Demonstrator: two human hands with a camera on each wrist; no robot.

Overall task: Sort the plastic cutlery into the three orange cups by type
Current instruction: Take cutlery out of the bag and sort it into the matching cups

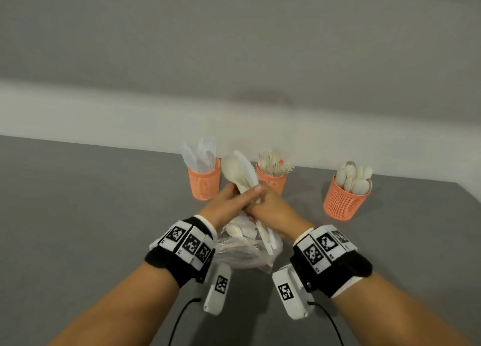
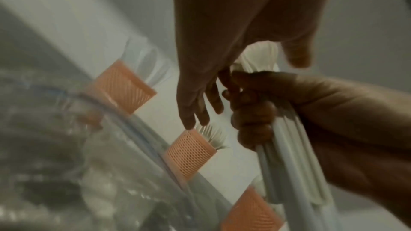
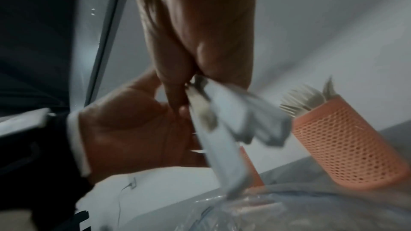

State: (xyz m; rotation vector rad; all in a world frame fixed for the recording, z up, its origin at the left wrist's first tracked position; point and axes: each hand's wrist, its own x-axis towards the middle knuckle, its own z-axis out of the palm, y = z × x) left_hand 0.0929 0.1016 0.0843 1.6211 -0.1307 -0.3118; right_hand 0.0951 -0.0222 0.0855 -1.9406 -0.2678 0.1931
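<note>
Right hand (image 1: 273,210): fingers (image 2: 251,117) curled tight round a bundle of white cutlery (image 1: 242,173) (spoon bowl and a knife blade uppermost), held above the clear bag (image 1: 247,254) at mid-counter (image 1: 78,215). Left hand (image 1: 226,205): fingers straight, laid against the bundle. Along the far edge, left to right: knife cup (image 1: 204,186), fork cup (image 1: 272,183), spoon cup (image 1: 343,205).

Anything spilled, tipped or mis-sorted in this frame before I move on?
Nothing stands out. The three orange cups all stand: knives in the left cup, forks in the middle cup, spoons in the right cup. The right hand grips a mixed bundle over the clear bag, the left hand touching it.
</note>
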